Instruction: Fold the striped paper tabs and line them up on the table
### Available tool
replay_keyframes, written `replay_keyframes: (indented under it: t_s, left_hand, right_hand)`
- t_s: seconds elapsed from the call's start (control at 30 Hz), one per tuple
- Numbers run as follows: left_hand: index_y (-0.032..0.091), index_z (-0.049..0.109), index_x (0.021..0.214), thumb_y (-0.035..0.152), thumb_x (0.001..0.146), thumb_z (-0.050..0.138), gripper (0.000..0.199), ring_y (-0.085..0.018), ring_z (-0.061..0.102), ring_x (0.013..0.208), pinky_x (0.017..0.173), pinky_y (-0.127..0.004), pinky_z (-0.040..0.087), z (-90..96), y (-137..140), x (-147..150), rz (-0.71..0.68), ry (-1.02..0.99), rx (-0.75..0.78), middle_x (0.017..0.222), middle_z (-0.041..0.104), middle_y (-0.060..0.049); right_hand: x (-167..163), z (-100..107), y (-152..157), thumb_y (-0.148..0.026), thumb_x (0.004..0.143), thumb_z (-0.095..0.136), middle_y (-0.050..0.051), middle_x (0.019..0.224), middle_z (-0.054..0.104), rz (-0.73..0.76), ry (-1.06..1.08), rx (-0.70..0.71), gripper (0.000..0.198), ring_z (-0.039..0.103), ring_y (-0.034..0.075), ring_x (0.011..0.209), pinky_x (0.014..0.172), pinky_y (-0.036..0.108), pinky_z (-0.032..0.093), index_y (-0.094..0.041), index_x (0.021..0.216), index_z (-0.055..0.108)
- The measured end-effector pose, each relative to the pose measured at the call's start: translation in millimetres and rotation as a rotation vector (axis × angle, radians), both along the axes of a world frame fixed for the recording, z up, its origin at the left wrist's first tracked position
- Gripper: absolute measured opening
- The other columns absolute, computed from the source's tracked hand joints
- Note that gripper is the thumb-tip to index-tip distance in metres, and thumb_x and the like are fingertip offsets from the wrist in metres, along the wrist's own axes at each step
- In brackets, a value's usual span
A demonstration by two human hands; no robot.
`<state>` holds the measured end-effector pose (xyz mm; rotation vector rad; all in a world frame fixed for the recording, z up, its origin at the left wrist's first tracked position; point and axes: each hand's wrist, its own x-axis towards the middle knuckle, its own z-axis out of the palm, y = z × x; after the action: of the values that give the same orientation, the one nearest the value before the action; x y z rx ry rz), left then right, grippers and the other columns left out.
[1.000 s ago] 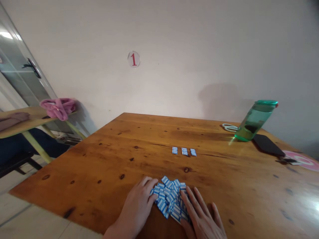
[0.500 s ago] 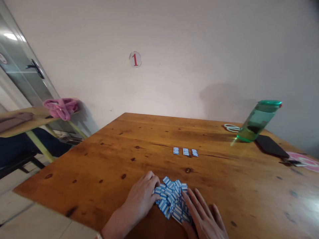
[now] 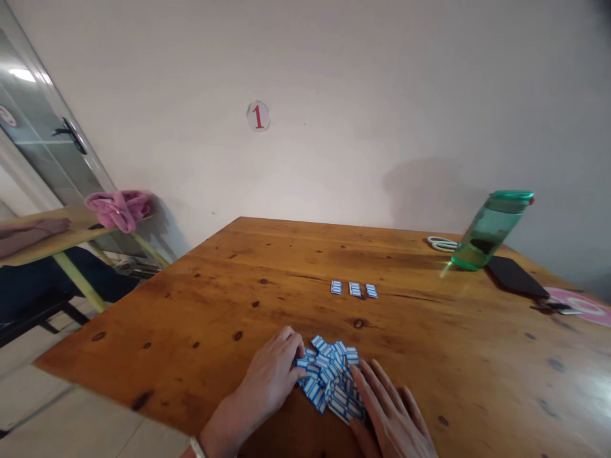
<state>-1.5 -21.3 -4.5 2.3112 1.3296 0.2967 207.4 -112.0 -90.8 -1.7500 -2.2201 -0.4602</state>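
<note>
The left grip (image 3: 274, 372) curls against a pile of blue-and-white pieces (image 3: 329, 375) to its right; I cannot tell whether it pinches any. The right grip (image 3: 392, 416), outstretched, clasps nothing and touches the pile. Beyond both, three clusters (image 3: 354, 289) lie on the bench (image 3: 286, 267).

Glossy wooden table (image 3: 286, 254), translucent plastic bottle (image 3: 496, 222), fuzzy cloth (image 3: 125, 216)

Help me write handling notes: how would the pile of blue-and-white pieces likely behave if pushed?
The pile would probably spread rather than shift as one, since its pieces overlap at odd angles. They look flat and rectangular, so they seem more apt to slide than roll.
</note>
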Motion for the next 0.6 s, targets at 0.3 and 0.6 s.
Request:
replay_keyframes:
  t_s: [0.3,0.6]
  left_hand:
    - [0.020,0.055,0.087,0.010,0.070,0.045,0.023,-0.017,0.051,0.087,0.076,-0.028,0.036,-2.6,-2,2,0.011,-0.029,0.005,0.091,0.056,-0.003]
    - [0.019,0.055,0.076,0.010,0.069,0.043,0.017,-0.016,0.052,0.082,0.073,-0.027,0.036,-2.9,-4,4,0.032,-0.055,0.028,0.085,0.056,-0.003]
  right_hand:
    - [0,4,-3,-0.042,0.085,0.041,0.003,0.134,0.044,0.012,0.061,-0.034,0.053,0.048,0.025,0.117,0.084,0.040,0.048,-0.030,0.136,0.032]
    - [-4,11,-5,-0.043,0.085,0.041,0.004,0.132,0.046,-0.011,0.083,-0.065,0.049,0.048,0.025,0.117,0.085,0.039,0.048,-0.028,0.132,0.041]
